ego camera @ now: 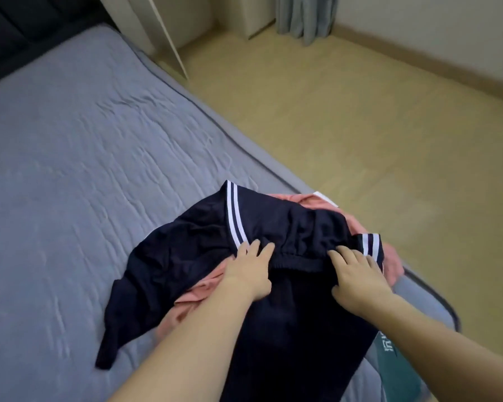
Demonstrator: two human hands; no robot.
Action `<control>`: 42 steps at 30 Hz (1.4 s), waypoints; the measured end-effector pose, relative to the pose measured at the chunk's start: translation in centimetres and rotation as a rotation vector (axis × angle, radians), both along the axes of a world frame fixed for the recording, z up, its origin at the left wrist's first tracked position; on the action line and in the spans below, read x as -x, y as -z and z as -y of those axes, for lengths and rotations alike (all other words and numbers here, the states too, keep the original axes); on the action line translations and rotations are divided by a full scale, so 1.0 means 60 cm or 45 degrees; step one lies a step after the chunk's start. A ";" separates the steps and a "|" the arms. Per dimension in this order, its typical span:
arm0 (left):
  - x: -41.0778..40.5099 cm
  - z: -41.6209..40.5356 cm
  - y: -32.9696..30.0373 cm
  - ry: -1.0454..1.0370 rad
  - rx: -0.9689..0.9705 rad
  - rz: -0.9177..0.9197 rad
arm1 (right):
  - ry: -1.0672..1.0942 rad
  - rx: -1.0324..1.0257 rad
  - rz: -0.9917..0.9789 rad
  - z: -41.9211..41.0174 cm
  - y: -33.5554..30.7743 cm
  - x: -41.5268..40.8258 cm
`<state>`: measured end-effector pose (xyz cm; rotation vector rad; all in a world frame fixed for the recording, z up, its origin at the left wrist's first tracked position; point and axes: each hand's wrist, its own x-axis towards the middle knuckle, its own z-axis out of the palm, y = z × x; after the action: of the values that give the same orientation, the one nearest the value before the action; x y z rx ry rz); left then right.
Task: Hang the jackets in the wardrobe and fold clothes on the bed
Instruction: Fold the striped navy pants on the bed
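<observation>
While the grey mattress (70,146) stretches away leftward, navy track pants (204,245) with white stripes lie by its near right edge over a pink garment (325,204); the left hand (249,269) and the right hand (357,278) press flat-fingered on the waistband, grasping nothing.

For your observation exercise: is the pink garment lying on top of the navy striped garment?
No, the navy garment lies over the pink garment, which shows only at its edges, while both hands press on the navy one.
</observation>
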<state>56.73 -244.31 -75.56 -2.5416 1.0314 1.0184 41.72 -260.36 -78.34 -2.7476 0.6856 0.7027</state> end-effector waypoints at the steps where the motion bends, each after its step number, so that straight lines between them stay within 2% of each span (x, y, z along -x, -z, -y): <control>1: -0.001 0.001 0.025 -0.026 -0.017 -0.007 | -0.016 0.034 0.013 0.000 0.021 0.002; 3: 0.000 0.004 0.058 -0.034 0.017 0.090 | -0.044 0.137 0.068 0.002 0.048 0.001; 5: 0.002 0.008 0.069 0.048 0.069 0.325 | -0.055 0.203 0.128 0.005 0.051 -0.007; 7: 0.000 0.013 0.057 0.088 0.098 0.451 | -0.049 0.208 0.146 0.006 0.039 -0.020; 11: -0.024 -0.001 -0.042 0.012 0.124 0.474 | 0.040 0.104 0.158 -0.009 -0.035 -0.053; 14: -0.063 -0.054 -0.166 -0.002 0.100 0.554 | -0.041 -0.064 0.177 -0.049 -0.124 -0.089; 19: -0.117 -0.206 -0.429 -0.164 0.004 0.732 | -0.226 -0.370 0.309 -0.164 -0.362 -0.170; 21: -0.122 -0.298 -0.546 -0.245 -0.019 0.780 | -0.343 -0.451 0.329 -0.231 -0.474 -0.201; 24: -0.111 -0.473 -0.721 -0.369 -0.012 0.909 | -0.377 -0.577 0.453 -0.366 -0.643 -0.234; 28: -0.064 -0.743 -0.947 -0.564 0.012 1.088 | -0.538 -0.566 0.710 -0.599 -0.868 -0.244; 31: -0.004 -0.936 -1.106 -0.725 0.067 1.184 | -0.676 -0.440 0.901 -0.773 -1.037 -0.229; 34: 0.056 -1.098 -1.258 -0.898 0.205 1.151 | -0.749 -0.376 1.080 -0.903 -1.205 -0.208; 37: 0.118 -1.213 -1.389 -1.074 0.505 1.024 | -0.770 -0.440 1.282 -0.987 -1.350 -0.185; 42: 0.191 -1.315 -1.490 -1.123 0.877 0.931 | -0.955 -0.465 1.386 -1.071 -1.479 -0.165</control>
<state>45.30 -165.39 13.86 -3.5580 -0.0151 -0.3254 51.64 -196.10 10.42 -2.4324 -0.6433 -0.5556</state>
